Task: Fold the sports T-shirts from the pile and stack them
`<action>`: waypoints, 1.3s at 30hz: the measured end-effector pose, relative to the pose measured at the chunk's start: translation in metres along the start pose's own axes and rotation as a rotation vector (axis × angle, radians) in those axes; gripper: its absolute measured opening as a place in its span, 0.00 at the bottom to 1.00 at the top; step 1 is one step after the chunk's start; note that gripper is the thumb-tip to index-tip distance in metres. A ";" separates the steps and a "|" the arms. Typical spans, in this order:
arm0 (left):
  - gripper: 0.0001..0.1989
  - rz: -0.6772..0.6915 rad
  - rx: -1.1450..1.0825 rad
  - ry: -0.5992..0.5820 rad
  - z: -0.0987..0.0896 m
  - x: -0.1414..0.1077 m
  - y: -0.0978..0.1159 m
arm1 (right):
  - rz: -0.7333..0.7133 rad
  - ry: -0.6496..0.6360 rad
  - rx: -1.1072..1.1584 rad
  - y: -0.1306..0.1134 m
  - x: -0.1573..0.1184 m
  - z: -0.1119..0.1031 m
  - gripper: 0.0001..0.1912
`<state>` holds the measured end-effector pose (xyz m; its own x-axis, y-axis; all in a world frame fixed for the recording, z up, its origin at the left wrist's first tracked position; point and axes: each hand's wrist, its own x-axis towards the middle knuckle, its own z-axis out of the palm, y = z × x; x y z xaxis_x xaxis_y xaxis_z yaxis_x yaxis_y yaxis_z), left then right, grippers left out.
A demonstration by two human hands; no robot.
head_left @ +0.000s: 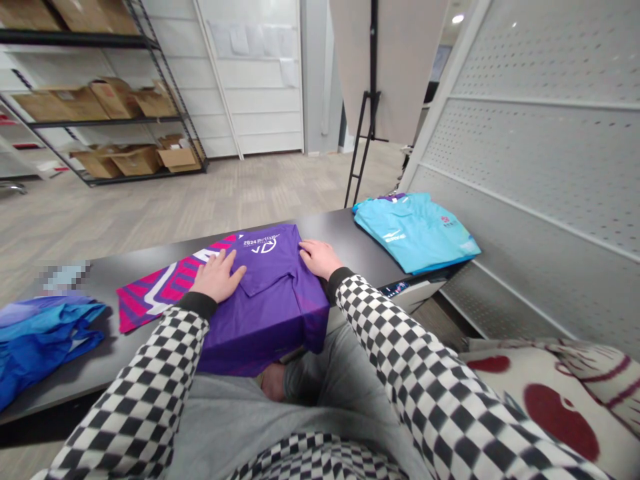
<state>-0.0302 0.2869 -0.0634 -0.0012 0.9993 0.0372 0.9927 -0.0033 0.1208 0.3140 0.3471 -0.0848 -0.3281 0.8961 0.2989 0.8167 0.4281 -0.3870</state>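
A purple T-shirt [270, 313] with white lettering and a pink-and-white patterned part [165, 287] lies partly folded on the dark table. Its lower part hangs over the front edge towards my lap. My left hand [219, 275] rests on the shirt near the boundary of the pink part, fingers spread. On the shirt's right side lies my right hand [321, 259], its fingers stretched out against the fabric edge. Neither hand visibly grips the cloth.
Folded light-blue shirts [417, 230] are stacked at the table's right end. Crumpled blue clothing [47, 340] lies on the left. A perforated white panel [540, 133] stands at the right, beside a patterned cushion or cloth [545, 400]. Behind are an easel stand [367, 133] and shelves with cardboard boxes [135, 160].
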 end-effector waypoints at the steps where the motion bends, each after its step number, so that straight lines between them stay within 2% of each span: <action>1: 0.43 -0.012 0.028 -0.046 0.004 0.008 -0.005 | -0.003 -0.008 -0.007 0.000 0.000 0.000 0.23; 4: 0.44 -0.019 0.083 -0.138 0.012 0.021 -0.014 | -0.012 -0.024 -0.008 0.000 0.001 0.001 0.22; 8: 0.42 -0.007 0.148 -0.214 0.001 0.031 -0.015 | -0.019 -0.012 0.003 0.000 0.001 0.000 0.22; 11: 0.38 0.046 0.183 -0.121 -0.004 0.037 -0.008 | -0.012 -0.017 0.007 0.000 0.001 -0.001 0.24; 13: 0.38 0.101 0.132 -0.077 0.000 0.037 -0.001 | 0.005 -0.036 -0.002 -0.001 0.000 -0.001 0.25; 17: 0.41 0.162 0.055 -0.144 0.016 0.035 0.010 | 0.023 -0.096 -0.041 -0.003 -0.001 -0.002 0.27; 21: 0.40 0.155 0.027 -0.089 0.015 0.038 0.009 | 0.022 -0.097 -0.043 -0.004 -0.001 -0.003 0.27; 23: 0.38 0.114 0.034 -0.013 0.007 0.042 0.006 | 0.026 -0.094 -0.040 -0.005 -0.001 -0.003 0.27; 26: 0.33 -0.026 0.078 0.066 -0.004 0.048 0.003 | 0.029 -0.090 -0.033 -0.005 -0.001 -0.003 0.27; 29: 0.27 -0.117 0.081 0.050 -0.008 0.053 0.003 | 0.026 -0.086 -0.027 -0.004 -0.001 -0.003 0.26; 34: 0.16 -0.160 -0.046 -0.006 -0.013 0.060 0.003 | 0.021 -0.075 -0.026 -0.005 -0.001 -0.003 0.26; 39: 0.16 -0.177 -0.293 0.038 -0.022 0.065 -0.004 | 0.029 -0.060 -0.007 -0.005 -0.001 -0.003 0.25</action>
<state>-0.0370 0.3512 -0.0398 -0.1804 0.9832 0.0268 0.9000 0.1541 0.4078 0.3114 0.3437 -0.0805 -0.3320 0.9136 0.2346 0.8296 0.4012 -0.3884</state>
